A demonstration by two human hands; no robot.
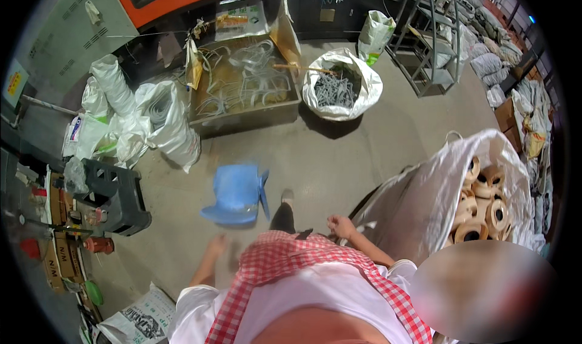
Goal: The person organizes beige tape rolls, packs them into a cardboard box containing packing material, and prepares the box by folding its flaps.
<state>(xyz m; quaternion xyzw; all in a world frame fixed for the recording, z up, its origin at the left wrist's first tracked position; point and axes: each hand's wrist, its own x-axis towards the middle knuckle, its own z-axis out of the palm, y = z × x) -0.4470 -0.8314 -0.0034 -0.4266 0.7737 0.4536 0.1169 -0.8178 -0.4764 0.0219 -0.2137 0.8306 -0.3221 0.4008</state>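
Note:
My left hand (217, 246) hangs low beside the red-checked apron (273, 253), smeared by motion, so its fingers cannot be made out. Ahead of it on the floor stands a blue plastic stool (236, 189), apart from the hand. My right hand (341, 226) is in front of my body with its fingers curled in; whether anything is inside them is hidden. A pale strap (365, 226) lies just beside it, near the large white woven sack (418, 204). That sack holds several tan ring-shaped parts (498, 215).
A wide trough (242, 124) with clear strips in liquid stands ahead, a white sack of grey pieces (371, 98) beside it. Stuffed white bags (173, 131) and a dark grey plastic stool (115, 195) are at left. A metal step ladder (433, 53) stands at far right.

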